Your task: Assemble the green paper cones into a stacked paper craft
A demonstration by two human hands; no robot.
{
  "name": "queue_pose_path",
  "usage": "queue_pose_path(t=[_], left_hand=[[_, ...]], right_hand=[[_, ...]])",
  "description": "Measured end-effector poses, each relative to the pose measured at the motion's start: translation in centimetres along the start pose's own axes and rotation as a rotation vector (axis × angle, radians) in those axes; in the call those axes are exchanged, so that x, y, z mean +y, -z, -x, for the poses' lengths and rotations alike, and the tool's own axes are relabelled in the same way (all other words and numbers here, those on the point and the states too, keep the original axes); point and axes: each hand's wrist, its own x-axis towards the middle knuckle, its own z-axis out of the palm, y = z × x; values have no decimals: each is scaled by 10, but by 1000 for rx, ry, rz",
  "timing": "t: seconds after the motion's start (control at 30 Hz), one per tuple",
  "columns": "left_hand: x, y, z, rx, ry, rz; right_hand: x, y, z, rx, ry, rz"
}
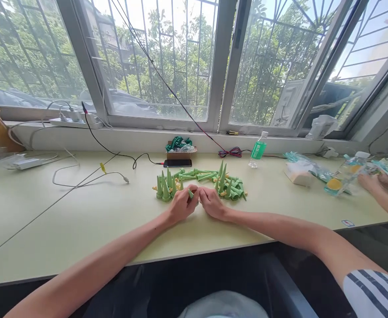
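Note:
My left hand (183, 203) is closed around a small green plastic piece (190, 193), only part of which shows between the fingers. The fingertips of my right hand (213, 203) are pinched and meet the left ones; what they grip, if anything, is hidden. Just beyond the left hand stand several upright green cones (166, 190) with small yellowish bits among them. Past the right hand is a heap of green tubular pieces (237, 189), with taller cones (222, 176) standing beside it. More green tubes (202, 174) lie in a row between the two groups.
A phone (177, 163) lies behind the green pieces, before a small box (181, 152). A water bottle (258, 150) stands by the sill. Cables (91, 176) cross the left side. At right, another person's hands (373, 183) are among plastic bags and a bottle.

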Motion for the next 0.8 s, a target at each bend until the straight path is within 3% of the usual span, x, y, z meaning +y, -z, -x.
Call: queue_pose_path(t=[0.4, 0.8], left_hand=[[5, 4, -2, 45, 101, -8], [10, 6, 0, 37, 142, -45]], right_hand=[[-1, -3, 3, -7, -64, -84], [-9, 1, 6, -17, -6, -129]])
